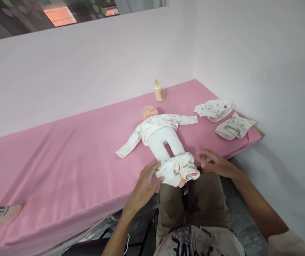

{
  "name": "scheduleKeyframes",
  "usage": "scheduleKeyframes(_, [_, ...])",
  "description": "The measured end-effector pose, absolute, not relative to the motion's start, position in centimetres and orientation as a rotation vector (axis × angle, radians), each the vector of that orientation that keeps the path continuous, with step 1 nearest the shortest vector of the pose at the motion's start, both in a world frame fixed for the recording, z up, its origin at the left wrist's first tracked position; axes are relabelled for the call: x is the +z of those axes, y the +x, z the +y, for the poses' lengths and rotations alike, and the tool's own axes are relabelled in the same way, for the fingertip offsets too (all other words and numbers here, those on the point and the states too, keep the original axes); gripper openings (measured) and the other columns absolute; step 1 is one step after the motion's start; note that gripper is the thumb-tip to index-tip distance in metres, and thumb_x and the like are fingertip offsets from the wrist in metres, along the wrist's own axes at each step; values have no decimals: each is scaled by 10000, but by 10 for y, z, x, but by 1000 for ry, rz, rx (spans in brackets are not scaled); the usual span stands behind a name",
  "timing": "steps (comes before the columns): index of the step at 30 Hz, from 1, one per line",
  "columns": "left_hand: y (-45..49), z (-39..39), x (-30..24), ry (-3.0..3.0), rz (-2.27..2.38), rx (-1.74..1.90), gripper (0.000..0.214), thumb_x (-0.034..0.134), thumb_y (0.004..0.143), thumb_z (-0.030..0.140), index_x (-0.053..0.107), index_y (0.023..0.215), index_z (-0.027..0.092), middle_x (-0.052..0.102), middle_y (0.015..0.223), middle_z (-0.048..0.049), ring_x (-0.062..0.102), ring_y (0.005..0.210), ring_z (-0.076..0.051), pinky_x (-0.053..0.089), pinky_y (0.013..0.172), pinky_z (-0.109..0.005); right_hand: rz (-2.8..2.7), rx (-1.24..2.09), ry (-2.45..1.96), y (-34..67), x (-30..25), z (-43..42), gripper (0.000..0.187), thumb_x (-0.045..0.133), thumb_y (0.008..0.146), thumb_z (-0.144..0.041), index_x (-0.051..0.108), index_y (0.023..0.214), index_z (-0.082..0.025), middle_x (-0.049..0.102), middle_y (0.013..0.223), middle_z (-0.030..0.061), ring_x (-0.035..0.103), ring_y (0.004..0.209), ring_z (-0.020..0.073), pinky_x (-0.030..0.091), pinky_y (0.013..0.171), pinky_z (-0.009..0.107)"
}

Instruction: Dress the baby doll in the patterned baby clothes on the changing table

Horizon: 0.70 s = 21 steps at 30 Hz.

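Observation:
A baby doll [149,111] lies on its back, its head away from me. It wears a white patterned top [156,125] with the sleeves spread wide and plain white leggings on its legs. Patterned baby pants [177,167] are bunched around the lower legs, and the feet show at the hems. My left hand [145,183] is at the left edge of the pants, thumb and fingers apart around the cloth. To the right of the pants my right hand [213,163] hovers with fingers apart and slightly blurred, holding nothing.
A pump bottle [159,91] stands by the wall behind the doll. Two folded patterned cloth pieces [214,109] [234,127] lie at the right end of the pink padded table [88,153]. A printed packet [0,216] is at the far left. Walls border the back and right.

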<state>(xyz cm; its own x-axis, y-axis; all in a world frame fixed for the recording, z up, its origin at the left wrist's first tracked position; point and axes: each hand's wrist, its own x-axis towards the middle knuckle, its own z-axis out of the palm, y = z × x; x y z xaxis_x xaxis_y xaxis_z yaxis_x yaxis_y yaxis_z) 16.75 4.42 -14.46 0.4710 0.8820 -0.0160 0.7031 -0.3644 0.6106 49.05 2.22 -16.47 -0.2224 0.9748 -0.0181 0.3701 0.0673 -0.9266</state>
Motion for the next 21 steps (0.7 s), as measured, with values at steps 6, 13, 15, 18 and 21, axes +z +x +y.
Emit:
scheduleKeyframes(6, [174,73,-137,2034,1232,496,324,346,964,436,575,992,208,601,1048,-63,551,1019,-197,449,932,-350,-1746,1172,-1306,473,-148,91,317,493,894,-411,685,960,-168,670,965,54,609,872,180,468,773,309])
scheduleKeyframes(13, [186,78,-127,2301,1188,351,242,512,899,421,552,1010,209,551,971,-42,485,937,-202,418,863,-352,-2268,1023,-1063,435,-136,113,184,618,813,-340,744,837,-208,593,873,25,560,812,150,455,731,290])
scheduleKeyframes(15, [188,76,-126,2376,1143,307,194,502,908,386,560,949,205,532,955,-39,472,920,-193,406,868,-354,-2382,882,-984,429,-134,114,155,633,808,-328,743,761,-231,571,829,23,544,862,171,449,789,318])
scheduleKeyframes(18, [190,78,-127,2391,1091,339,212,439,937,354,537,842,192,521,923,-36,466,898,-179,399,868,-346,-2423,779,-916,421,-132,114,259,579,859,-339,706,663,-227,555,790,24,521,859,177,430,843,356])
scheduleKeyframes(21, [192,83,-128,2184,1135,457,260,394,950,392,516,842,190,523,885,-33,477,878,-174,415,826,-317,-2353,865,-912,418,-128,113,312,500,912,-359,688,719,-201,577,798,26,524,845,174,425,831,355])
